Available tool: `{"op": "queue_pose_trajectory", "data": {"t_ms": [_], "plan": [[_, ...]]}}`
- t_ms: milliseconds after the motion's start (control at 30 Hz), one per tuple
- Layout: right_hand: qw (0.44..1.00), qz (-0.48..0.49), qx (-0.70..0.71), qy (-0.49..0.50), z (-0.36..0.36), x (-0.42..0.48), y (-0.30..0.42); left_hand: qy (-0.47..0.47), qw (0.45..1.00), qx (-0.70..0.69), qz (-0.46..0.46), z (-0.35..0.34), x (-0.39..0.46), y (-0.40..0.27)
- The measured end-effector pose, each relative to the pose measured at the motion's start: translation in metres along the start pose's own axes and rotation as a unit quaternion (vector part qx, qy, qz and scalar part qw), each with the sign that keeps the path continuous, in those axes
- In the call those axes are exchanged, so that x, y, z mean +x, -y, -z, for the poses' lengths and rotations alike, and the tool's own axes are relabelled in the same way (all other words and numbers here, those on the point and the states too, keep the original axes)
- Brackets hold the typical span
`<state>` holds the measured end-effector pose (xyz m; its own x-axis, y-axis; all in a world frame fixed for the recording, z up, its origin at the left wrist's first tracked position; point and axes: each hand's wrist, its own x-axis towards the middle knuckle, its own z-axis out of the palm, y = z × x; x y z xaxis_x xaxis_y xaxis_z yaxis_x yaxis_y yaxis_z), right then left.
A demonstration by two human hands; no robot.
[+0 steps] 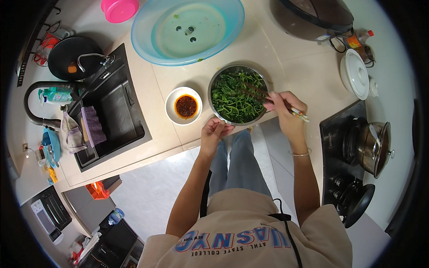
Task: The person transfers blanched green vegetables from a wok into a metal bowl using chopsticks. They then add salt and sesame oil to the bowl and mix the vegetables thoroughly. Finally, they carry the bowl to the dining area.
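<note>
A metal bowl [211, 100] full of leafy green vegetables [234, 97] stands near the counter's front edge. My left hand [214, 131] pinches the bowl's near rim between thumb and fingers. In my right hand [287, 107] is a pair of chopsticks [258, 91], dark at the tips and patterned at the upper end; the tips reach into the greens. Left of the metal bowl sits a small white bowl [170, 106] holding dark red chili sauce [186, 106] with oil around it.
Behind the bowls stands a blue plastic basin [140, 43] holding water. A black sink [117, 110] with a cloth over its divider lies left. On the right are a rice cooker [311, 20], a lidded white pot [357, 73] and a stove [330, 144] bearing a glass-lidded pot and a pan.
</note>
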<state>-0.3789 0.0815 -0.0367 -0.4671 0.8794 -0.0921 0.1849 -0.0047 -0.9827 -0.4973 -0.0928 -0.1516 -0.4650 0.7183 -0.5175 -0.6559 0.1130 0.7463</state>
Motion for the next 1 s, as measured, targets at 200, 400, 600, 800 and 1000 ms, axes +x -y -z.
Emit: {"op": "queue_pose_trajectory", "data": {"t_ms": [200, 400, 600, 800, 1000], "plan": [[0.994, -0.048, -0.026, 0.094, -0.01, 0.003, -0.004, -0.002, 1.0, -0.008, 0.011, 0.0, 0.0, -0.001], [0.997, -0.044, 0.013, 0.056, -0.006, 0.011, -0.017, 0.002, 1.0, -0.003, -0.004, 0.0, 0.0, 0.001], [0.996, 0.01, -0.076, 0.051, 0.006, 0.011, -0.012, -0.002, 1.0, -0.016, 0.007, 0.003, 0.001, 0.003], [0.983, 0.043, -0.064, 0.166, -0.014, -0.001, 0.016, -0.004, 1.0, 0.009, -0.007, 0.002, 0.001, 0.004], [0.997, 0.063, -0.031, 0.026, -0.008, 0.011, -0.014, 0.004, 1.0, -0.01, -0.003, 0.003, 0.001, 0.004]]}}
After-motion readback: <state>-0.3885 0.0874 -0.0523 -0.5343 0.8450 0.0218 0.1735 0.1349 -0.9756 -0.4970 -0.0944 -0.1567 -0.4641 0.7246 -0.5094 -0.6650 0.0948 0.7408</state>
